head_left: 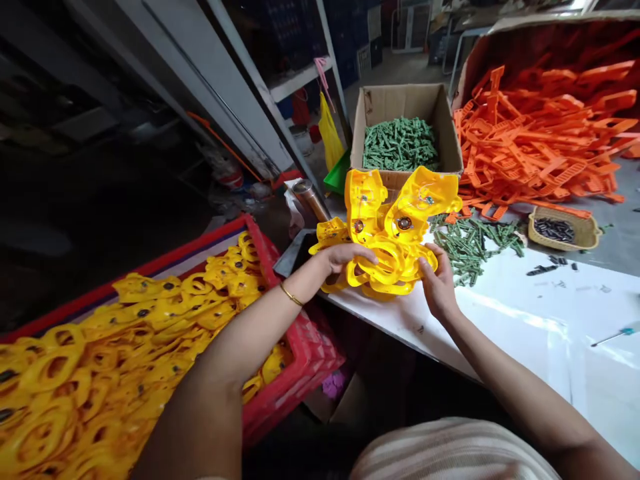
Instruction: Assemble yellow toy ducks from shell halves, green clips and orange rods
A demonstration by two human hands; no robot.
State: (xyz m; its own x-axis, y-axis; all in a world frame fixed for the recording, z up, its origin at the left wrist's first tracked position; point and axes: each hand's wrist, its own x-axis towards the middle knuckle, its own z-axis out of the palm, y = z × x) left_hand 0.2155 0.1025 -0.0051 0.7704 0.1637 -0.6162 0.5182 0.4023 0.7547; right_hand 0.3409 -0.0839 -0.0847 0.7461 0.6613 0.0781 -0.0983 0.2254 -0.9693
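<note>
A bundle of several yellow plastic moulded parts stands on the near edge of the white table. My left hand, with a thin bracelet on the wrist, has its fingers curled over the bundle's left side. My right hand grips the bundle's lower right edge with closed fingers. The parts have looped handles at the bottom and round dark fittings near the middle.
A red crate full of the same yellow parts sits at my left. Behind the bundle stand a cardboard box of green plastic pieces, loose green pieces, an orange parts heap, a small basket and a screwdriver.
</note>
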